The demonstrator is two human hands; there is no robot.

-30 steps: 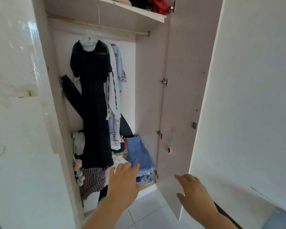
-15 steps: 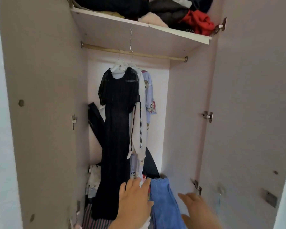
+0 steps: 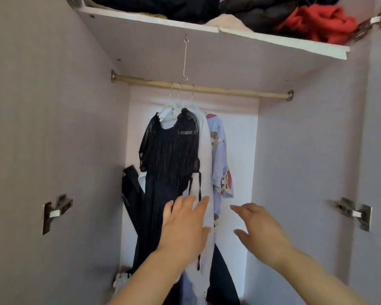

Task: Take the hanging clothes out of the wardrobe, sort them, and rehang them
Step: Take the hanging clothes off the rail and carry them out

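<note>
Hands first: your left hand is loose and flat, fingers spread, holding nothing. It sits in front of the lower part of the black dress and the white garment beside it. Whether the fingertips brush the cloth, this view does not settle. Your right hand is also released and empty, fingers lightly bent. It hovers in the open space to the right of the clothes, touching none of them.

Beyond your hands, three garments hang bunched together left of the rail's middle. The black dress is on the left, the white garment is pressed against it, and a pale blue printed garment is on the right. Their hanger hooks sit close together over the wooden rail. A dark folded piece leans against the back wall. Above, a wire hook dangles from the shelf, which carries piled clothes, among them a red one.

You look to be at the very start of the taking-out step, with every hanging piece on the rail and no grip made. Your hands are low against the skirts, so the next move calls for reaching higher. Hold one hanger at its neck, lift its hook up and clear of the rail, and part it from its crowded neighbours. Watch the thin black ties, which could catch.
</note>
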